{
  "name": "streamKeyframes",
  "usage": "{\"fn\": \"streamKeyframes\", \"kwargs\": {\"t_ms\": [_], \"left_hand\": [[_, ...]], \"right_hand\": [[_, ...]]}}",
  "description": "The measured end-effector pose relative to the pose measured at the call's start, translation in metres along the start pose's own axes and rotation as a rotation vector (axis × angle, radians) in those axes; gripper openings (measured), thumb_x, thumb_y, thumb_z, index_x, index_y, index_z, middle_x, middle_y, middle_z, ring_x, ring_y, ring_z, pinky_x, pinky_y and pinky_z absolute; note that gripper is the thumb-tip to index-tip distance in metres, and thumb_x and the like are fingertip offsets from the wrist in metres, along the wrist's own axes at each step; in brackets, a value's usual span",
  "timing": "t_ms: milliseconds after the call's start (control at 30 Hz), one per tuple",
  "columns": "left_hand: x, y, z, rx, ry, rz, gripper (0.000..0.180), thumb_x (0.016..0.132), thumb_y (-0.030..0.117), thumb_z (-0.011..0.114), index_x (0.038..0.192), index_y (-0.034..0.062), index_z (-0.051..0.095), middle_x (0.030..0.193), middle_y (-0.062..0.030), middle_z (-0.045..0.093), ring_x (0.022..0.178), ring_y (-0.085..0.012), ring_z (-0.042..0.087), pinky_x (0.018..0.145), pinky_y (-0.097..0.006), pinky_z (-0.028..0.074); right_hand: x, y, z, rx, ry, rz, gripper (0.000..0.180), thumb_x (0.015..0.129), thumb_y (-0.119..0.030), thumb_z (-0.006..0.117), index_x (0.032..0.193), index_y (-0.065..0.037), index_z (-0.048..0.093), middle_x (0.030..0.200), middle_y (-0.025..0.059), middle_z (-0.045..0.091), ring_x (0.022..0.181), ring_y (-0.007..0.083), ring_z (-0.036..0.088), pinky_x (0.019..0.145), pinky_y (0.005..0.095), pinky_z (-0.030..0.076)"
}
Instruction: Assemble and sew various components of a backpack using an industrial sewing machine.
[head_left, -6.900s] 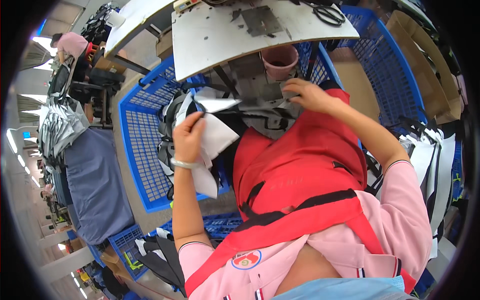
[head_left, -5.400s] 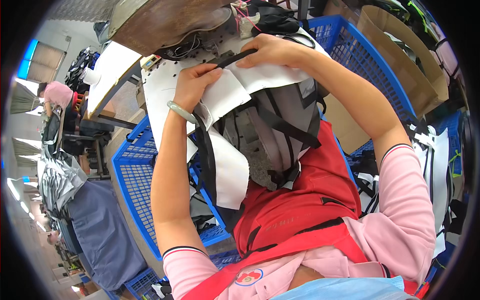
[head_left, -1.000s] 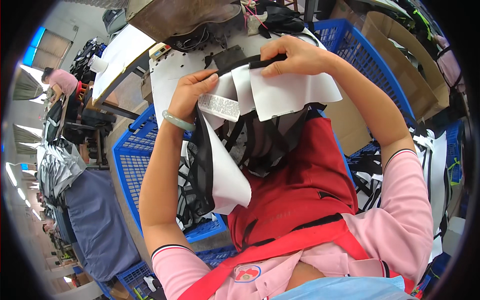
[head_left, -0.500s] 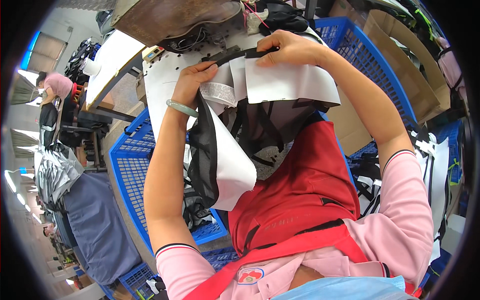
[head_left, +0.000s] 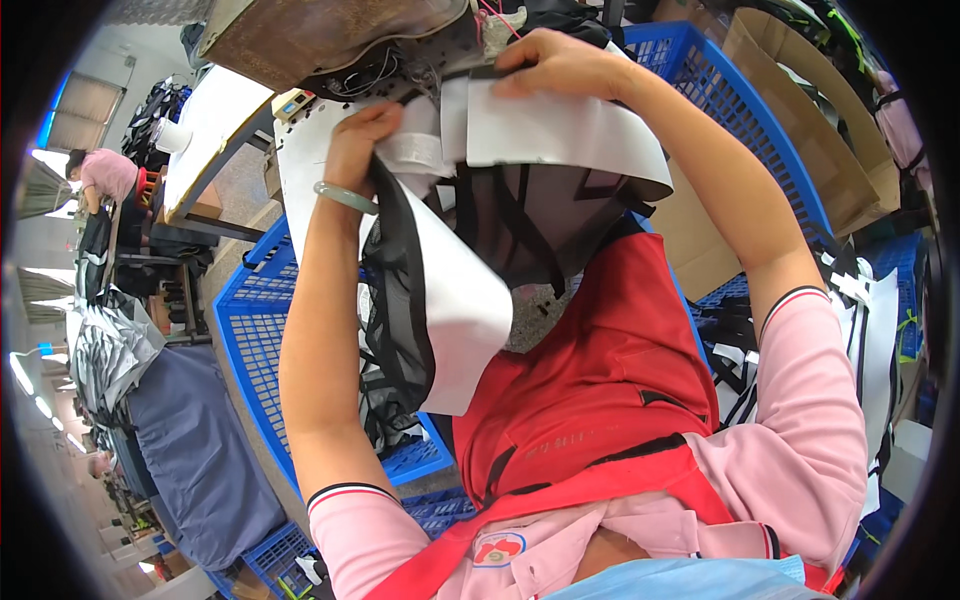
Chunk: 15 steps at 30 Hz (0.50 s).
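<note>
- Both arms are up and reaching forward, elbows bent: the left hand (head_left: 362, 138), above a pale green bangle (head_left: 346, 197), curls at the near edge of the white table (head_left: 300, 175); the right hand (head_left: 560, 66) arches in from the right, a little farther forward, back of the hand up.
- Right grip: thumb and fingers pinched together on the upper edge of the white-and-black fabric piece with dark mesh (head_left: 466, 312). Left grip: fingers folded in on its other upper corner, no gap showing (slightly blurred, so the exact contact is hard to read).
- And the piece itself? Slung between the two grips, one white flap spreading below the right hand, a longer white panel with a curved black mesh border dropping from the left over the red apron (head_left: 610, 370), beside the blue plastic basket (head_left: 262, 335).
- Against half a second ago, here's the shift: the right hand sits closer to the brown metal machine housing (head_left: 325, 40), and the upper edge has gone with it.
- The small white label (head_left: 412, 152) by the left fingers, flat and crisp then, is now blurred; the black strip, plainly stretched between the hands then, is mostly lost from sight.
</note>
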<state>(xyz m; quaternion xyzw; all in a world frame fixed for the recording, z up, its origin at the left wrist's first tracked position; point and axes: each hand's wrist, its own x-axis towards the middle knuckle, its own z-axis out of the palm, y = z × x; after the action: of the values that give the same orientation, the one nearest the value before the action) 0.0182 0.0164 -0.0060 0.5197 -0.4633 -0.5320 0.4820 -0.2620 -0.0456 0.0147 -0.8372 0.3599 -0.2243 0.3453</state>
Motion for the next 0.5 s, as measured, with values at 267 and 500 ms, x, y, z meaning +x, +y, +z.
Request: {"fn": "streamKeyframes", "kwargs": {"t_ms": [267,500], "left_hand": [[-0.066,-0.016,0.010,0.010,-0.068,-0.093,0.046,0.085,0.027,0.067,0.118,-0.0031,0.058,0.102,-0.0048,0.063,0.091,-0.0135,0.058,0.081,-0.026,0.044],[-0.119,-0.083,-0.010,0.470,-0.368,0.024,0.033,0.091,0.020,0.056,0.112,-0.0044,0.062,0.093,0.0022,0.059,0.084,-0.0071,0.051,0.075,-0.021,0.040]], "right_hand": [[-0.072,0.018,-0.009,-0.189,-0.140,-0.038,0.045,0.079,-0.034,0.067,0.107,0.001,0.064,0.102,0.0145,0.065,0.095,0.0242,0.061,0.087,0.0332,0.047],[-0.175,-0.009,-0.015,-0.141,0.230,-0.236,0.027,0.080,-0.025,0.069,0.088,0.000,0.063,0.085,0.0141,0.060,0.082,0.0277,0.060,0.073,0.0354,0.046]]}}
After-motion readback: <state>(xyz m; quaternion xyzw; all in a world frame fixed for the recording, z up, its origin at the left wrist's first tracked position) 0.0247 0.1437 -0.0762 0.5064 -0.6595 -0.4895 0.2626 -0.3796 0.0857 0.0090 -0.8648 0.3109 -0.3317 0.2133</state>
